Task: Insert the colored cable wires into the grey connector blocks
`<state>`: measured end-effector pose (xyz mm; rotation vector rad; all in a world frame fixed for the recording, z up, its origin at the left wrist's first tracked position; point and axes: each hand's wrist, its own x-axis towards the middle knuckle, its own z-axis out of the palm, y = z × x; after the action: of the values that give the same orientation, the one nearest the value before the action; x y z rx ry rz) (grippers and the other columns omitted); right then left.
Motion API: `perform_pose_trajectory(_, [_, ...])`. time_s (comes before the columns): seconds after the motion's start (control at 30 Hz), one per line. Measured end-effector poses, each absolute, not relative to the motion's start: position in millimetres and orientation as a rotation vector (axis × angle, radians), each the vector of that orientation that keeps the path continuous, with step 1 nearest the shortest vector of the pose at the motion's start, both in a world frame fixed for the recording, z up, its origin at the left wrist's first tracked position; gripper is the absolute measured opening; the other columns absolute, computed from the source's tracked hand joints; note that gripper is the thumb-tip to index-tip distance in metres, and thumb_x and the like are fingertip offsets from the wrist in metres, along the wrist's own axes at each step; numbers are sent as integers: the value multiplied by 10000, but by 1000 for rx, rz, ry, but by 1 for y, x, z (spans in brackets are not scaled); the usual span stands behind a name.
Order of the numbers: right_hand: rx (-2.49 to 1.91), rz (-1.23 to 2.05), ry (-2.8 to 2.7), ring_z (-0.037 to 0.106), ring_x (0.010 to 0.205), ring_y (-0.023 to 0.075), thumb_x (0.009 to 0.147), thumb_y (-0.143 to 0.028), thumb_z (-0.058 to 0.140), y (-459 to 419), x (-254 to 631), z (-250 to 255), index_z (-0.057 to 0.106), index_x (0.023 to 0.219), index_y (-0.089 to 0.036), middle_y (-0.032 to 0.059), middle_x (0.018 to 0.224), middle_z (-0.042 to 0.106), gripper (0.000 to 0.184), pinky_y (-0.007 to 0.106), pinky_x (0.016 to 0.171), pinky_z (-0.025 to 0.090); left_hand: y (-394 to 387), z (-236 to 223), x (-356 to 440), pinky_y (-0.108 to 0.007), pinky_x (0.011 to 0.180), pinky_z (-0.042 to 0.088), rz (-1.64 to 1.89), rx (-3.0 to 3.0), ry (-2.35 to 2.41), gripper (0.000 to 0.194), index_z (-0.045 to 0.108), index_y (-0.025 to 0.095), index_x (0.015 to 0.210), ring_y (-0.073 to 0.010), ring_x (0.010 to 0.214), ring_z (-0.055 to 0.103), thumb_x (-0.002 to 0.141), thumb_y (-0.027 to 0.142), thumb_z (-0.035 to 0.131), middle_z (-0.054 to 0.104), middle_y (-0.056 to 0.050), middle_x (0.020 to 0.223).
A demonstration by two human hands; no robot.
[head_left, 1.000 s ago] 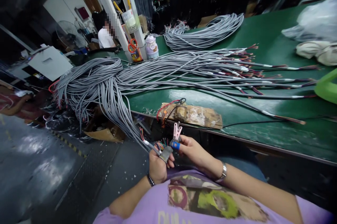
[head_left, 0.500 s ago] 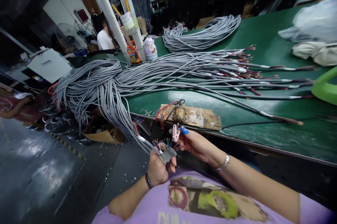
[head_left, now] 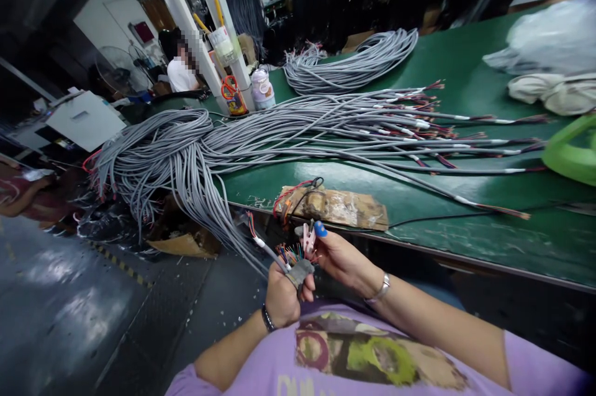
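Note:
My left hand (head_left: 284,298) is closed around the end of a grey cable (head_left: 272,253), whose thin coloured wires (head_left: 293,253) fan out above the fingers. Grey wrapping (head_left: 300,272) covers its thumb. Close by on the right, my right hand (head_left: 342,261) is closed with its fingers bent, its blue-covered thumb raised against a small pink clip (head_left: 308,239). The clip sits just above the fanned wire ends; its lower end and the right fingertips are partly hidden. Another cable end with red wires (head_left: 251,222) sticks up left of the hands.
A worn wooden board (head_left: 342,208) with red and black leads lies at the edge of the green table (head_left: 475,234). Long grey cables (head_left: 279,123) spread across it, with a coil (head_left: 354,64) behind. A purple bottle (head_left: 263,89) and a green handle (head_left: 570,151) stand further off.
My right thumb has risen from beside the wires to the pink clip, and the clip has tilted. The left hand keeps hold of the cable. The view has shifted slightly.

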<state>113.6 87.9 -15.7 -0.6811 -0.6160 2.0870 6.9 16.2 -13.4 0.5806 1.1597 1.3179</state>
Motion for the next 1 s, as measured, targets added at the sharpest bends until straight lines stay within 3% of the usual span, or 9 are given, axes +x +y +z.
perform_pose_trajectory(0.17, [-681,2080,-554,485,535,97,665,-538,724,87,112,-20,655,664,-157,5,611,602,387,225,511,386,16,-17,7,-149,274,255,1293,601,1177,368,570,137,601,-52,268,418,600,464,737,545,23,408])
perform_pose_trajectory(0.4, [-593,2272,-515,556,624,117,781,-614,554,83,124,-28,648,855,-187,29,750,638,443,234,576,466,8,-17,2,-150,270,254,1331,621,1164,401,564,139,585,-54,263,423,607,498,741,562,12,419])
perform_pose_trajectory(0.53, [-568,2283,-567,557,626,110,818,-513,578,84,127,-24,657,899,-173,36,769,637,358,222,578,476,3,-21,-2,-155,293,275,1347,697,1207,381,576,137,573,-57,284,442,666,482,709,572,4,432])
perform_pose_trajectory(0.63, [-604,2203,-628,548,613,101,801,-407,648,84,126,-22,674,909,-160,21,719,628,271,207,566,470,4,-23,-1,-160,306,276,1397,724,1216,379,588,138,577,-58,293,441,694,487,679,567,6,431])
perform_pose_trajectory(0.8, [-630,2215,-542,580,634,112,758,-465,675,85,125,-24,688,862,-161,30,742,663,321,222,579,478,10,-19,6,-158,311,274,1427,706,1209,357,573,142,565,-50,296,429,690,457,686,569,11,442])
perform_pose_trajectory(1.0, [-651,2206,-439,584,636,97,699,-417,748,88,122,-22,686,795,-179,-8,706,667,263,210,617,479,14,-17,9,-156,316,245,1443,672,1253,315,559,150,616,-45,304,431,705,428,679,588,16,471])
